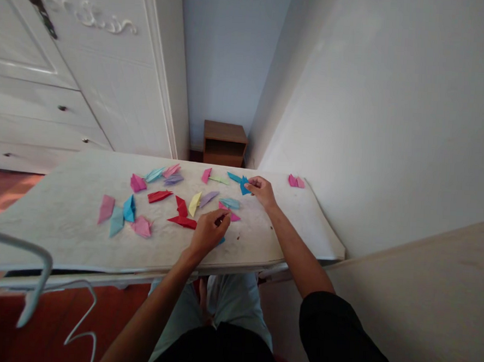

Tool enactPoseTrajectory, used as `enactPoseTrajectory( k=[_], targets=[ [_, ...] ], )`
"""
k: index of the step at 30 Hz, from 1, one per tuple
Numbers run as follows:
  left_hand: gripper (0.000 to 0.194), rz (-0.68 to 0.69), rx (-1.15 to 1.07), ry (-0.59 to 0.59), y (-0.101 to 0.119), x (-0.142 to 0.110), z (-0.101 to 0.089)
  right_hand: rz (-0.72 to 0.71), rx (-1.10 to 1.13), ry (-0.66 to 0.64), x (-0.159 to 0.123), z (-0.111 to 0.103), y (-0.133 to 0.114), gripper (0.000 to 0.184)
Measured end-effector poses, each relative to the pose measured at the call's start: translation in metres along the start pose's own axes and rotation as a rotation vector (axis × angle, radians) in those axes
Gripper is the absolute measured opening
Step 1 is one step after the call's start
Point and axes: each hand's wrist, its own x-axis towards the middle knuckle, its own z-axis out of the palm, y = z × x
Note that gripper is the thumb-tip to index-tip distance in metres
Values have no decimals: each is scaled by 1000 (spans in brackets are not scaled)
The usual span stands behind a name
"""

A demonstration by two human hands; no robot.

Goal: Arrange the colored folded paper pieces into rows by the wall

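My right hand [261,191] pinches the edge of a blue origami piece [245,188] at the far side of the table. Another slim blue origami piece [234,177] lies just left of it. Nearer to me, my left hand [211,229] hovers low over the table with its thumb and fingertips pressed together; what they hold, if anything, I cannot make out. Right beside those fingertips are a magenta origami piece [235,216] and a light blue one [229,202]. Part of a blue piece [222,240] peeks out from under the left hand. A red piece [182,221] lies to its left.
Several more folded papers lie about the white table [74,247], among them a yellow piece [194,204] and a pink piece [106,209]. A pink pair [296,181] sits at the far right by the wall. A white curved metal tube [42,261] rises at the left.
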Motion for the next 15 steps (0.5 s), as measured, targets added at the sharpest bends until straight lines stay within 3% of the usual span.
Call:
enactPoseTrajectory(
  k=[2,8,15],
  targets=[
    [22,17,28,-24,3,3,6,57,67,36,-2,-23,6,36],
    [24,80,23,-49,19,5,30,151,-8,166,5,-88,30,37],
    [24,159,45,-202,23,8,63,249,-240,246,35,-126,49,20]
  ],
)
